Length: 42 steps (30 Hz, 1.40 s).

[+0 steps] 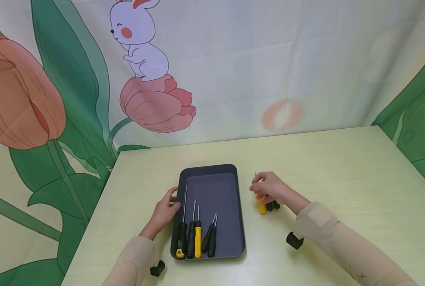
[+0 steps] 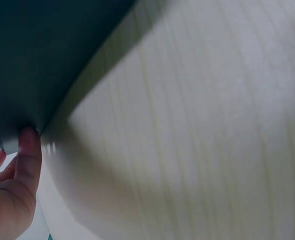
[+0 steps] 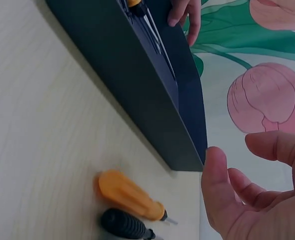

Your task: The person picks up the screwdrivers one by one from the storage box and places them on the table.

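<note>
My left hand (image 1: 164, 214) holds the left rim of a dark rectangular tray (image 1: 226, 210), its thumb over the edge and fingers along the outer wall. Inside the tray, screwdrivers lie side by side, handles toward me: a long black-and-yellow screwdriver (image 1: 182, 238), a black screwdriver (image 1: 190, 240), a yellow screwdriver (image 1: 198, 240) and two small black screwdrivers (image 1: 212, 242). To the right of the tray, my right hand (image 1: 273, 187) hovers above another yellow screwdriver (image 3: 130, 194) and black-handled screwdrivers (image 3: 125, 223), partly covering them in the head view. Its fingers are loosely bent, with nothing between them.
Everything lies on a pale wood-grain table (image 1: 341, 178). Behind it hangs a cloth backdrop (image 1: 234, 79) printed with tulips and a rabbit. A black block-like piece (image 1: 294, 240) is at the right wrist, and a similar black piece (image 1: 157, 268) at the left.
</note>
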Each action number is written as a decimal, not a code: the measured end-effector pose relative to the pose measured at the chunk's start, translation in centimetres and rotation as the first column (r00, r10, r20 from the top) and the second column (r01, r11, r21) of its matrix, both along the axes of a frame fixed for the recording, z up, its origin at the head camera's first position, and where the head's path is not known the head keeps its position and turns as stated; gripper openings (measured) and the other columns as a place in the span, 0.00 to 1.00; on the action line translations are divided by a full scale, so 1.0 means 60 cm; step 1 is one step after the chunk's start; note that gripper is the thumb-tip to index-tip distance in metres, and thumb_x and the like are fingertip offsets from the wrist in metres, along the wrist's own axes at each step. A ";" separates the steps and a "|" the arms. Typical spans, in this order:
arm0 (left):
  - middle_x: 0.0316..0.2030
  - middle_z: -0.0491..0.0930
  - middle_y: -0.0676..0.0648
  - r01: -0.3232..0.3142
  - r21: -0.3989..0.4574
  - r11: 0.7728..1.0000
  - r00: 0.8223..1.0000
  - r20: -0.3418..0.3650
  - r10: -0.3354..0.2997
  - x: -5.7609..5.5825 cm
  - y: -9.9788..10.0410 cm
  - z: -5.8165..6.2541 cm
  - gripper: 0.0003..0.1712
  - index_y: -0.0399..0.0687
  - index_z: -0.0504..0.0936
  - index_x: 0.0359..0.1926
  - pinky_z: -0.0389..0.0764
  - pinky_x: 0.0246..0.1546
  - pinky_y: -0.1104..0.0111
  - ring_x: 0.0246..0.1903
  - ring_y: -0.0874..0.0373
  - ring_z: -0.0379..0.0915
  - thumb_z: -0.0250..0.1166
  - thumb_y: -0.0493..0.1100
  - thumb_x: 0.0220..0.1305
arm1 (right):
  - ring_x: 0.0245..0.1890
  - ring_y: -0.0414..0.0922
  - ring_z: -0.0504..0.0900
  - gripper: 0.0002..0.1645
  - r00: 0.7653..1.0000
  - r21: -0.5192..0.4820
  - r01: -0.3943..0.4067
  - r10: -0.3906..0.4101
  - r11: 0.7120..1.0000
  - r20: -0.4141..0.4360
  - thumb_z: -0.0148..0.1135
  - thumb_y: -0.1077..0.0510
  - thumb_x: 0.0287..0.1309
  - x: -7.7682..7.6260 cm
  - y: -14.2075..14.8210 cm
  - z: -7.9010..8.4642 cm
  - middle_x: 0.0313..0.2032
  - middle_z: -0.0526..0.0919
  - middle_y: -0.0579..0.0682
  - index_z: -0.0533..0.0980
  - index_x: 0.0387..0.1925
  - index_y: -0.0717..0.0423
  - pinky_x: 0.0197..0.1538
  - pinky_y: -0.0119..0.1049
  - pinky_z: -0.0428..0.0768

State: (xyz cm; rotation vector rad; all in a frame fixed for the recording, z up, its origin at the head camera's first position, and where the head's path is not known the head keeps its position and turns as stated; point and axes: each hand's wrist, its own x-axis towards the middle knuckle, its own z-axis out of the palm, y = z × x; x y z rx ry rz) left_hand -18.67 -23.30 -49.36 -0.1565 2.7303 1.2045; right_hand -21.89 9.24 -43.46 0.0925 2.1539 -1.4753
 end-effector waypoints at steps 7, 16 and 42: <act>0.50 0.72 0.35 -0.001 -0.004 1.000 1.000 -0.008 0.001 0.001 0.001 0.002 0.30 0.49 0.56 0.64 0.74 0.43 0.57 0.46 0.44 0.73 0.50 0.37 0.60 | 0.22 0.45 0.74 0.15 0.999 -0.063 -0.029 0.030 0.998 0.012 0.57 0.60 0.50 0.015 -0.022 0.003 0.31 0.75 0.56 0.67 0.39 0.61 0.24 0.34 0.77; 0.50 0.72 0.35 -0.007 -0.003 1.000 1.000 -0.012 0.006 0.002 0.002 0.002 0.30 0.49 0.56 0.63 0.74 0.44 0.56 0.46 0.44 0.73 0.50 0.38 0.60 | 0.19 0.43 0.73 0.14 0.995 -0.114 -0.100 0.103 0.988 0.014 0.57 0.62 0.48 0.036 -0.053 -0.001 0.29 0.76 0.55 0.68 0.38 0.62 0.21 0.35 0.76; 0.49 0.72 0.34 -0.007 -0.016 1.000 1.000 -0.009 0.007 0.001 0.001 0.002 0.30 0.48 0.56 0.63 0.73 0.44 0.56 0.46 0.43 0.73 0.50 0.36 0.60 | 0.20 0.44 0.75 0.15 0.979 -0.111 -0.186 0.193 0.976 0.061 0.57 0.64 0.48 0.087 -0.132 -0.029 0.28 0.75 0.57 0.67 0.39 0.63 0.19 0.36 0.77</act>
